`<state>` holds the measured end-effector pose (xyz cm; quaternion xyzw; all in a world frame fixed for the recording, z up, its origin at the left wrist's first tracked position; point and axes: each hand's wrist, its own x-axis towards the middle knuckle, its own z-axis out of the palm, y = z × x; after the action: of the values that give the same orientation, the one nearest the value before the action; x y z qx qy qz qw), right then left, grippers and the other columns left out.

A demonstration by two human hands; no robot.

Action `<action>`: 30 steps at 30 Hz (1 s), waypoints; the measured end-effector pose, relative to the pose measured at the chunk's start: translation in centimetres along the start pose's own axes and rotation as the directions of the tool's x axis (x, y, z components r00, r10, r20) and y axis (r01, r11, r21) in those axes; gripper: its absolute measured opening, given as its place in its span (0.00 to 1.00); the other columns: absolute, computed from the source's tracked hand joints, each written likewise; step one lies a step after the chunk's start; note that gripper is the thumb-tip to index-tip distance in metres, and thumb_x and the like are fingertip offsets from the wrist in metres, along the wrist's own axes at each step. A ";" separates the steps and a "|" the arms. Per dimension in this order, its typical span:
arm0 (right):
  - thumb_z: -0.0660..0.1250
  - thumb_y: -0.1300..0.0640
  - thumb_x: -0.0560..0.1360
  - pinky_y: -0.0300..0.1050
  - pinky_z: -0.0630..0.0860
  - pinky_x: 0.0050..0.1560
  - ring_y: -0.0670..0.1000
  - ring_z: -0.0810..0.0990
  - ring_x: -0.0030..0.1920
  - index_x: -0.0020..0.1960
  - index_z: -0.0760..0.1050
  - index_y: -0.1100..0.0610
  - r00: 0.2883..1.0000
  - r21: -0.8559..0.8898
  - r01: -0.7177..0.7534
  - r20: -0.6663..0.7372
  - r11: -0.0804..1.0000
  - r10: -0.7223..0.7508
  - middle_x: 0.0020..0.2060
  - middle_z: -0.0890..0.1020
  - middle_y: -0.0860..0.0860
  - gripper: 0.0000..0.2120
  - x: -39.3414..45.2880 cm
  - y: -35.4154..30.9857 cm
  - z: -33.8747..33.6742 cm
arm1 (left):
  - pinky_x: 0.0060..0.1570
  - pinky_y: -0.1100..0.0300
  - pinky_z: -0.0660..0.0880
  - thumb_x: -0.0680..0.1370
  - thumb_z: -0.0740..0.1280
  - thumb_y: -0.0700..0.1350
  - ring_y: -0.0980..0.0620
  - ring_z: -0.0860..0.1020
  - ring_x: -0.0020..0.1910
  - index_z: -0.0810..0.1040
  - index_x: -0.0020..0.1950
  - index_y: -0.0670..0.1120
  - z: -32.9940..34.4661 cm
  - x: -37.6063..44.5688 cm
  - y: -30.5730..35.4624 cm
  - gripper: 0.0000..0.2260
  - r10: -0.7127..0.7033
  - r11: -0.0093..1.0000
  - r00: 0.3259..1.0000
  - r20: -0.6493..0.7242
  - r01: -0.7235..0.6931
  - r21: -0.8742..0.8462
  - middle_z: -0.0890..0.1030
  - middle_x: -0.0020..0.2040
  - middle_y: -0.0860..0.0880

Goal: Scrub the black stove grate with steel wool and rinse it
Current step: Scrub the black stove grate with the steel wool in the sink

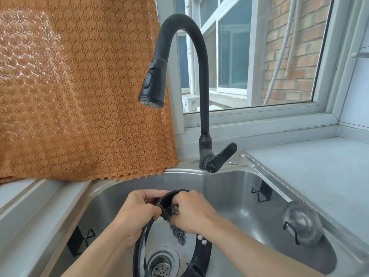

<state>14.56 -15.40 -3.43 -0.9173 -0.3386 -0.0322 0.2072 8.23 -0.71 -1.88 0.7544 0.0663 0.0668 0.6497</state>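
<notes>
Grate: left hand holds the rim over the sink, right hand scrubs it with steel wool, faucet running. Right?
Not quite: the faucet is off; the head view shows no water. The left hand does hold the grate over the sink while the right hand scrubs with steel wool.

1. Two arms show, w/ no sleeves on them, bare from hand to the pic's edge.
2. Left hand [137, 210]: no ring, no watch, no glove.
3. Right hand [192, 211]: same, nothing worn.
</notes>
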 end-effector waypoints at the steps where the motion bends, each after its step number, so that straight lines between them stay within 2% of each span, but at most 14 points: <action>1: 0.70 0.52 0.73 0.46 0.69 0.33 0.54 0.76 0.35 0.46 0.82 0.52 1.000 0.016 -0.005 -0.026 1.000 0.006 0.33 0.79 0.51 0.05 -0.1 0.1 -0.5 | 0.52 0.49 0.79 0.63 0.55 0.18 0.40 0.84 0.46 0.89 0.47 0.42 0.0 0.0 0.0 0.30 -0.001 1.000 1.000 -0.007 0.001 -0.002 0.87 0.47 0.37; 3: 0.71 0.49 0.71 0.49 0.67 0.29 0.49 0.70 0.30 0.39 0.76 0.55 0.998 0.057 -0.012 -0.064 0.998 0.016 0.28 0.75 0.50 0.09 -0.6 0.0 -1.2 | 0.52 0.49 0.78 0.63 0.55 0.17 0.39 0.83 0.45 0.89 0.46 0.42 0.0 0.0 0.0 0.30 -0.005 1.000 1.000 -0.025 0.005 -0.015 0.87 0.46 0.36; 5: 0.70 0.48 0.69 0.49 0.68 0.30 0.48 0.70 0.29 0.39 0.74 0.54 0.994 0.127 -0.007 -0.111 0.992 0.021 0.29 0.76 0.50 0.10 -1.0 0.0 -1.5 | 0.52 0.49 0.78 0.63 0.55 0.17 0.38 0.84 0.47 0.89 0.45 0.42 -0.1 0.2 -0.1 0.30 -0.019 0.999 0.999 -0.043 0.018 -0.028 0.87 0.46 0.36; 8: 0.68 0.50 0.72 0.50 0.72 0.35 0.49 0.74 0.33 0.45 0.75 0.50 0.986 0.211 0.038 -0.165 0.977 -0.002 0.34 0.80 0.49 0.06 -1.1 0.1 -1.2 | 0.44 0.55 0.78 0.64 0.56 0.18 0.41 0.83 0.44 0.88 0.45 0.41 -0.3 0.3 -0.3 0.29 -0.038 0.998 0.997 -0.068 0.035 -0.051 0.87 0.45 0.36; 10: 0.69 0.52 0.74 0.48 0.71 0.35 0.50 0.76 0.37 0.49 0.77 0.48 0.991 0.192 0.059 -0.132 0.980 -0.033 0.38 0.80 0.47 0.05 -0.9 0.1 -0.9 | 0.41 0.58 0.77 0.61 0.59 0.21 0.44 0.83 0.43 0.88 0.47 0.40 -0.1 0.2 -0.3 0.26 -0.038 0.998 0.997 -0.074 0.034 -0.054 0.87 0.45 0.37; 12: 0.69 0.53 0.76 0.49 0.72 0.35 0.51 0.76 0.37 0.52 0.79 0.50 0.994 0.177 0.042 -0.103 0.983 -0.024 0.40 0.81 0.47 0.05 -0.7 0.2 -0.6 | 0.43 0.56 0.76 0.59 0.60 0.23 0.43 0.83 0.43 0.88 0.47 0.39 0.0 0.0 -0.2 0.26 -0.031 0.999 0.998 -0.059 0.029 -0.045 0.87 0.45 0.36; 14: 0.69 0.53 0.76 0.48 0.72 0.33 0.50 0.74 0.32 0.53 0.81 0.51 0.997 0.156 -0.007 -0.074 0.988 0.018 0.40 0.83 0.51 0.06 -0.5 0.4 -0.4 | 0.46 0.52 0.76 0.61 0.58 0.20 0.40 0.82 0.41 0.88 0.47 0.39 -0.2 0.0 -0.3 0.27 -0.036 0.999 0.998 -0.055 0.034 -0.034 0.86 0.46 0.34; 16: 0.69 0.52 0.77 0.47 0.70 0.31 0.53 0.73 0.31 0.47 0.80 0.55 0.997 0.075 -0.070 -0.024 0.995 0.072 0.38 0.81 0.53 0.06 -0.4 0.6 -0.5 | 0.46 0.50 0.74 0.59 0.58 0.22 0.39 0.82 0.39 0.88 0.46 0.40 -0.3 0.2 -0.5 0.27 -0.043 0.999 0.997 -0.062 0.041 -0.026 0.86 0.45 0.34; 19: 0.69 0.51 0.74 0.50 0.73 0.36 0.58 0.75 0.36 0.41 0.75 0.58 0.992 0.051 -0.125 -0.030 0.991 0.127 0.30 0.75 0.51 0.11 -0.7 1.0 -1.1 | 0.49 0.49 0.74 0.54 0.59 0.28 0.39 0.82 0.37 0.88 0.46 0.42 -0.5 0.2 -0.5 0.27 -0.046 0.999 0.995 -0.084 0.046 -0.004 0.86 0.44 0.35; 21: 0.68 0.49 0.73 0.49 0.72 0.36 0.53 0.76 0.35 0.44 0.76 0.56 0.990 0.123 -0.092 -0.094 0.988 0.104 0.29 0.75 0.49 0.10 -1.1 0.9 -1.5 | 0.48 0.49 0.73 0.53 0.59 0.30 0.39 0.82 0.37 0.88 0.45 0.43 -0.5 0.3 -0.6 0.27 -0.048 0.999 0.994 -0.097 0.048 0.004 0.86 0.44 0.34; 23: 0.68 0.48 0.73 0.46 0.67 0.32 0.46 0.71 0.29 0.45 0.75 0.51 0.985 0.210 -0.029 -0.158 0.977 0.063 0.29 0.74 0.49 0.07 -1.3 0.4 -1.5 | 0.45 0.51 0.71 0.53 0.59 0.30 0.41 0.82 0.39 0.88 0.45 0.42 -0.4 0.4 -0.7 0.27 -0.054 0.999 0.992 -0.111 0.053 -0.008 0.86 0.45 0.34; 24: 0.68 0.48 0.74 0.45 0.65 0.31 0.46 0.70 0.29 0.45 0.75 0.50 0.984 0.233 0.001 -0.172 0.972 0.041 0.29 0.74 0.49 0.06 -1.4 0.1 -1.4 | 0.45 0.52 0.70 0.53 0.59 0.30 0.42 0.81 0.41 0.88 0.46 0.43 -0.3 0.5 -0.8 0.27 -0.057 0.998 0.992 -0.116 0.056 -0.013 0.86 0.46 0.35; 28: 0.67 0.52 0.76 0.50 0.74 0.36 0.51 0.77 0.36 0.52 0.80 0.49 0.993 0.213 -0.006 -0.112 0.977 0.030 0.38 0.82 0.49 0.06 -0.7 -0.2 -0.4 | 0.45 0.51 0.69 0.55 0.60 0.30 0.42 0.80 0.41 0.88 0.44 0.46 -0.2 0.2 -0.7 0.26 -0.053 0.999 0.992 -0.114 0.053 0.000 0.86 0.44 0.36; 30: 0.68 0.51 0.77 0.48 0.72 0.35 0.54 0.76 0.37 0.50 0.80 0.50 0.996 0.144 -0.078 -0.037 0.986 0.084 0.38 0.80 0.50 0.05 -0.3 0.4 0.0 | 0.45 0.50 0.70 0.58 0.59 0.25 0.41 0.81 0.39 0.88 0.43 0.48 -0.2 0.1 -0.5 0.27 -0.053 0.998 0.993 -0.106 0.055 0.013 0.86 0.44 0.35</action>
<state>14.56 -15.85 -3.60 -0.9122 -0.2978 -0.0194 0.2807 8.27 -0.43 -2.39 0.7527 0.1215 0.0885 0.6410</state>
